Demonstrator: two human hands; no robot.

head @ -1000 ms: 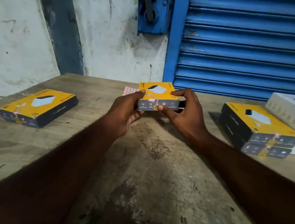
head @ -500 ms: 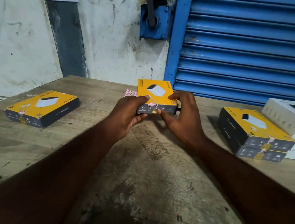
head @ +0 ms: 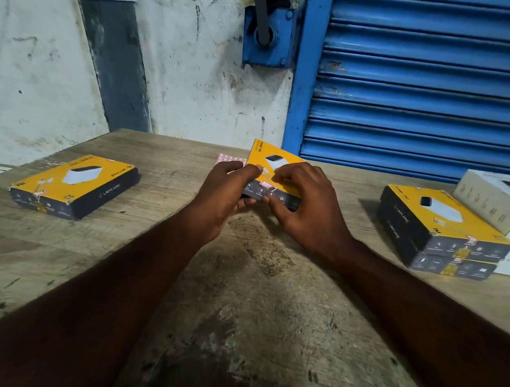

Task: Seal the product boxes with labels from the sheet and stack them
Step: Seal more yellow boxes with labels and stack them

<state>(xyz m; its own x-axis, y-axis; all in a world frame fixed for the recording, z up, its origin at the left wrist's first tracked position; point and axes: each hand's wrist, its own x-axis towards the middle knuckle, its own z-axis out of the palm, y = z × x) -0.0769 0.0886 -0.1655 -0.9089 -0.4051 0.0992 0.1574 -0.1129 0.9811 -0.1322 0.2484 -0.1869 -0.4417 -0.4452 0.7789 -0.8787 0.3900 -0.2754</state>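
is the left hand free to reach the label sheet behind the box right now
Probably not yet: the left hand grips the yellow box with the right hand, and that box is held in front of the label sheet. Letting go would leave a short, clear way.

Rough wooden table (head: 120,262) (glossy cardboard box (head: 276,164))

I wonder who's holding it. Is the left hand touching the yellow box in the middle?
Touching. In the head view the left hand grips the yellow box, thumb on top, fingers curled underneath.
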